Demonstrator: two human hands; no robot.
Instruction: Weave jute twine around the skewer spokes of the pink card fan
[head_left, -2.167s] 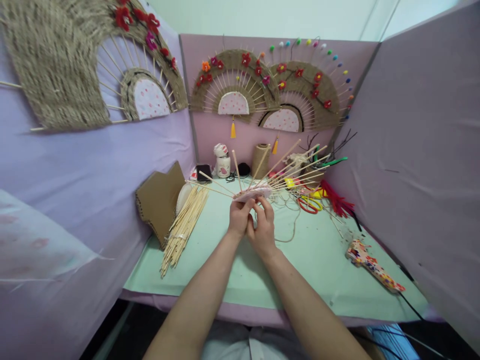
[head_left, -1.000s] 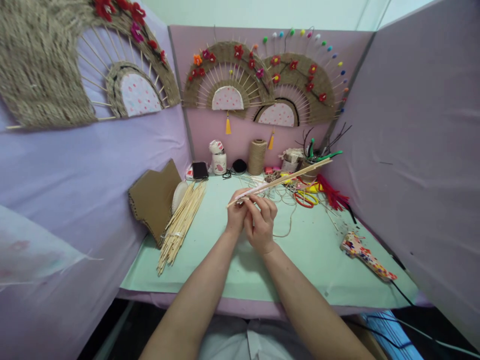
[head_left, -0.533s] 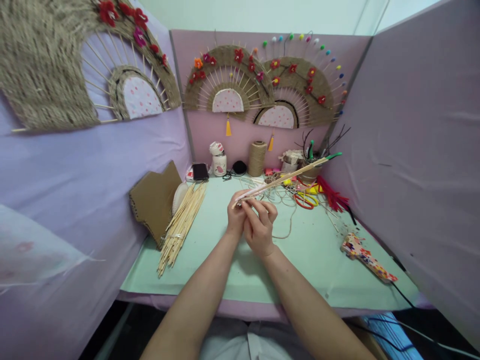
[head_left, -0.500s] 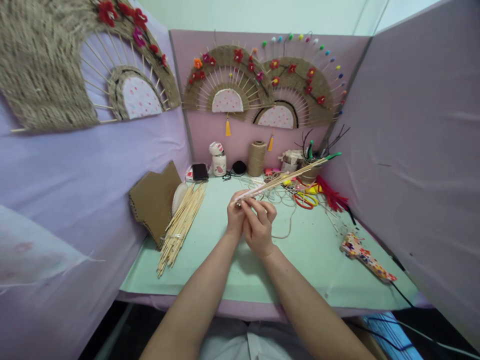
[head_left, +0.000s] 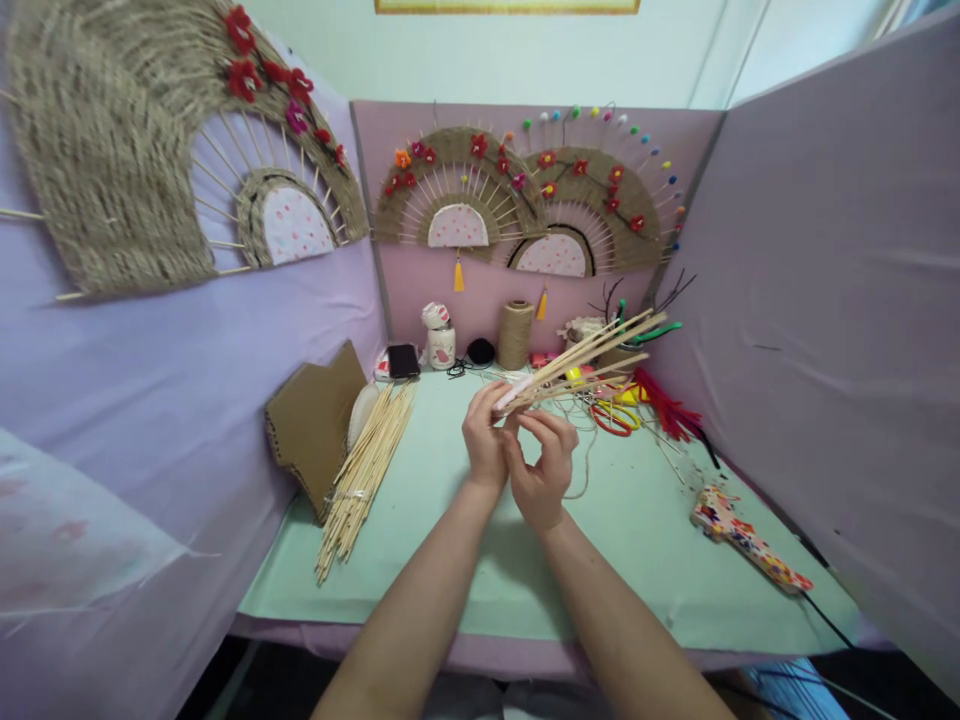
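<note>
My left hand [head_left: 484,437] is closed around the base of a fan frame [head_left: 581,360], a pink piece with several thin wooden sticks fanning up and to the right. It is lifted above the green table top [head_left: 450,520]. My right hand [head_left: 541,468] sits just below and right of it, fingers curled with the fingertips pinching near the frame's base; a thin jute string [head_left: 581,470] trails from there onto the table.
A bundle of wooden sticks [head_left: 366,462] and cardboard [head_left: 313,422] lie at the left. A twine spool [head_left: 515,335], mug [head_left: 440,338], red scissors [head_left: 611,416] and red pipe cleaners [head_left: 667,405] crowd the back. A patterned glue gun [head_left: 746,540] lies right. Fabric panels with finished fans [head_left: 457,190] wall the table.
The sticks, spread wide at first, were turned nearly edge-on, then spread slightly again now. Both hands stayed together at the base, and the view tilted up a little.
</note>
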